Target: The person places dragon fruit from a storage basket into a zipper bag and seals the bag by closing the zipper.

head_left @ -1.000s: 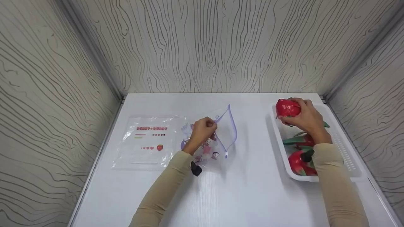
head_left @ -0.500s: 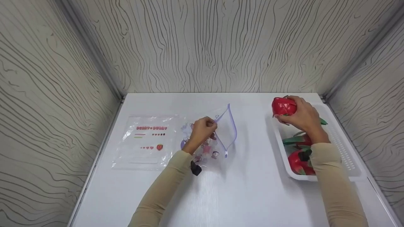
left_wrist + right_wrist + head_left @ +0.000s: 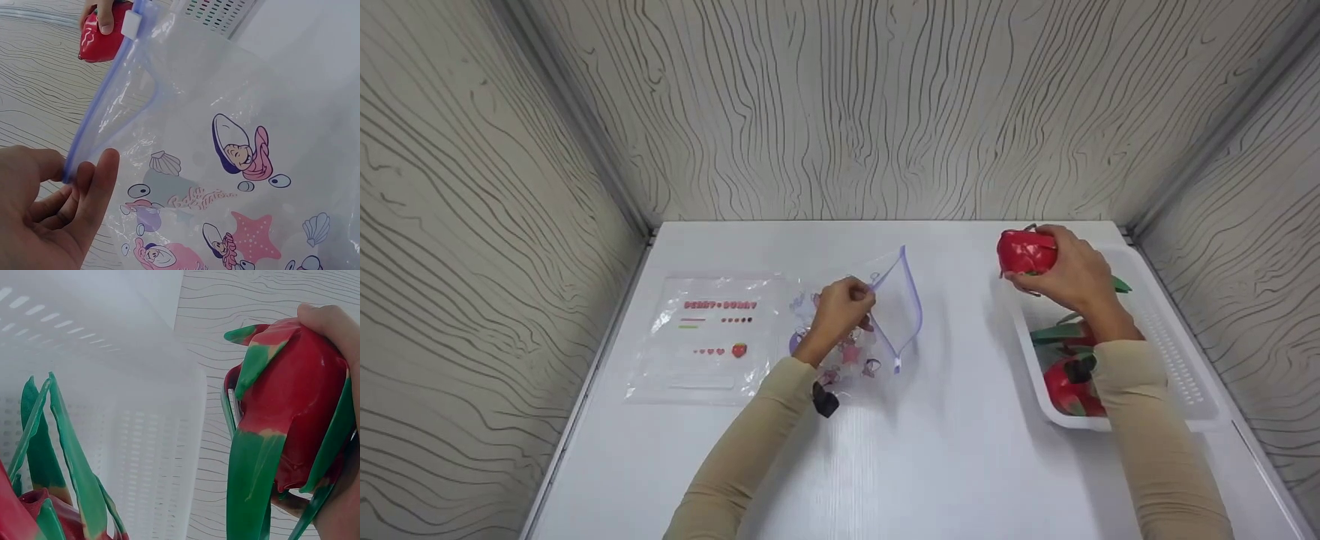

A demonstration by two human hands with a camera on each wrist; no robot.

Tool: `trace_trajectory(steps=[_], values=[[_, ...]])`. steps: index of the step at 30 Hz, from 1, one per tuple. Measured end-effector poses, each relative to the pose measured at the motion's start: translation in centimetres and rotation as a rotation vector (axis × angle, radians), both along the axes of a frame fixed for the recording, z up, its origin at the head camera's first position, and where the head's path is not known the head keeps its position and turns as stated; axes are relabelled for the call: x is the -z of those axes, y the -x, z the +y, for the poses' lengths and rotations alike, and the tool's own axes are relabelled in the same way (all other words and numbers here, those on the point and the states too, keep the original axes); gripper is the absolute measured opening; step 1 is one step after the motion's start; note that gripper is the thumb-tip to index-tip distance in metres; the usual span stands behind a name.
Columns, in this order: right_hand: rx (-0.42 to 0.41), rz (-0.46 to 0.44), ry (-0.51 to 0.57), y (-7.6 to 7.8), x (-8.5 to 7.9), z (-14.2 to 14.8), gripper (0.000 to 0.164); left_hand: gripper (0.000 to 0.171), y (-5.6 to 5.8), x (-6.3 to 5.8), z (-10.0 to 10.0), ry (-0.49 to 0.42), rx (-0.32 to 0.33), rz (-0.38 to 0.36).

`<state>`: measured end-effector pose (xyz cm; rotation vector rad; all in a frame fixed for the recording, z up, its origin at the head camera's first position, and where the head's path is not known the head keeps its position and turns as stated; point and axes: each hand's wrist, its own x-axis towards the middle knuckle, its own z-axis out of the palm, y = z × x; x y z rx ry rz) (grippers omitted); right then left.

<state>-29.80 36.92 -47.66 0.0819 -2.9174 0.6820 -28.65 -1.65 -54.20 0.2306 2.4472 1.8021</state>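
Note:
My left hand (image 3: 840, 315) pinches the lilac zip edge of a clear zip bag (image 3: 191, 101) printed with shells and starfish. The bag's mouth gapes toward the right, its white slider (image 3: 131, 24) at one end of the zip. At the far left corner of the basket, my right hand (image 3: 1069, 270) grips a red dragon fruit with green-tipped scales (image 3: 298, 399), thumb and fingers on opposite sides of it. Other dragon fruit (image 3: 1065, 386) lie in the white basket (image 3: 1192, 375) under the right forearm, partly covered by it.
Flat on the white table (image 3: 960, 465), left of the printed bag, lies another clear bag (image 3: 652, 375) with red lettering and a strawberry print. Wood-patterned panels (image 3: 840, 112) close in the table at the back and both sides.
My right hand has carried the dragon fruit slightly left and up, from over the basket to its far left corner. The left hand and the zip bag have stayed nearly still.

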Motion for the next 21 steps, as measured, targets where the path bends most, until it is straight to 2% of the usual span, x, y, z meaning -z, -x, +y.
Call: trace_trajectory(steps=[9, 15, 21], values=[[-0.022, 0.013, -0.013, -0.2, -0.1, -0.8, 0.102, 0.020, 0.0, -0.2, 0.0, 0.008, 0.000, 0.000], [-0.034, 0.022, -0.012, -0.3, -0.2, -1.4, 0.100, 0.020, -0.1, -0.2, -0.1, 0.012, -0.009, -0.034], [-0.060, 0.066, -0.022, -0.5, -0.2, -2.1, 0.098, 0.020, -0.1, -0.2, -0.1, 0.015, -0.010, -0.027]])
